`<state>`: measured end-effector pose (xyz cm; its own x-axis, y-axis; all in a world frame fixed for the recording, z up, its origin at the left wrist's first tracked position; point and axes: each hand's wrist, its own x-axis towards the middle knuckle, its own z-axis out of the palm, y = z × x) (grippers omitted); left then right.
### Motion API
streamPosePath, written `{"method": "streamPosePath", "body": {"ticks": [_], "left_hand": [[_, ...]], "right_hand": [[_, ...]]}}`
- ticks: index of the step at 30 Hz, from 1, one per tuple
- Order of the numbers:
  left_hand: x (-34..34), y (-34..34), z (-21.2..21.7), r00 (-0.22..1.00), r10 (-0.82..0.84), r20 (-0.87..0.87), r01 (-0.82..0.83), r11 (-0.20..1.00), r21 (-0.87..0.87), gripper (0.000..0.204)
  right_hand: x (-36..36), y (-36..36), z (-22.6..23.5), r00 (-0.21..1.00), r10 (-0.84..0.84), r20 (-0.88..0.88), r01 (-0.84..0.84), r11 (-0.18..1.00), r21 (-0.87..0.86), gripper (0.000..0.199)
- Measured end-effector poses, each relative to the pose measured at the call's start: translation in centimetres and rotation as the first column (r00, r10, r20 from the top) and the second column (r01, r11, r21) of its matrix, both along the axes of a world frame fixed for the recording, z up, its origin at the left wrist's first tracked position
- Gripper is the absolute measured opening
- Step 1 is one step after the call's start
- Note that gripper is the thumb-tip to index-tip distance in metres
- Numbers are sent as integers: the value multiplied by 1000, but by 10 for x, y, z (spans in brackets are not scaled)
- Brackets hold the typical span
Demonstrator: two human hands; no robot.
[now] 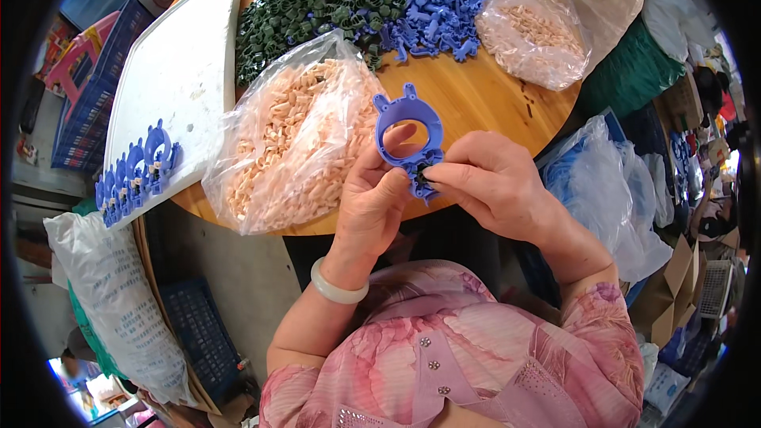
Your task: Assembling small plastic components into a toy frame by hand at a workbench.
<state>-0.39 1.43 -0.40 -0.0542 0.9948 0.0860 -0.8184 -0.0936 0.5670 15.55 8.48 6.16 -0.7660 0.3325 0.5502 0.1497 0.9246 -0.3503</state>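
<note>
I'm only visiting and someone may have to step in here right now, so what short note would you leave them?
Left hand: holds the blue ring-shaped plastic part upright, thumb through its opening.
Right hand: fingertips pinch a small dark green piece against the ring's lower end.
On the round wooden table: a heap of green pieces, a heap of blue parts, and two clear bags of small peach pieces.
Done: a row of blue rings lines the edge of the white board.
Left: the part in hand looks unfinished; large heaps remain.
</note>
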Motion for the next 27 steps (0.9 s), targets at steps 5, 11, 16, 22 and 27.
{"method": "streamPosePath", "body": {"ticks": [5, 11, 16, 22, 27], "left_hand": [[-3, 0, 3, 1000, -2, -5, 2, 999, -43, 51], [-2, -3, 4, 996, -85, 18, 85, 996, -36, 51], [-4, -29, 21, 987, -157, 20, 158, 987, -21, 54], [-19, -58, 26, 994, -113, 12, 113, 992, -49, 58], [-27, -69, 25, 998, -67, 15, 67, 997, -41, 59]], "right_hand": [[-4, 0, 4, 992, -17, 122, 17, 1000, 7, 20], [-10, 25, 28, 997, 26, -71, -47, 947, -317, 9], [-61, 68, 52, 999, 34, -35, -47, 862, -505, 12], [-151, 81, 19, 929, 224, 294, -207, 974, -89, 15], [-183, 85, 0, 857, 79, 509, -152, 983, 104, 19]]}}
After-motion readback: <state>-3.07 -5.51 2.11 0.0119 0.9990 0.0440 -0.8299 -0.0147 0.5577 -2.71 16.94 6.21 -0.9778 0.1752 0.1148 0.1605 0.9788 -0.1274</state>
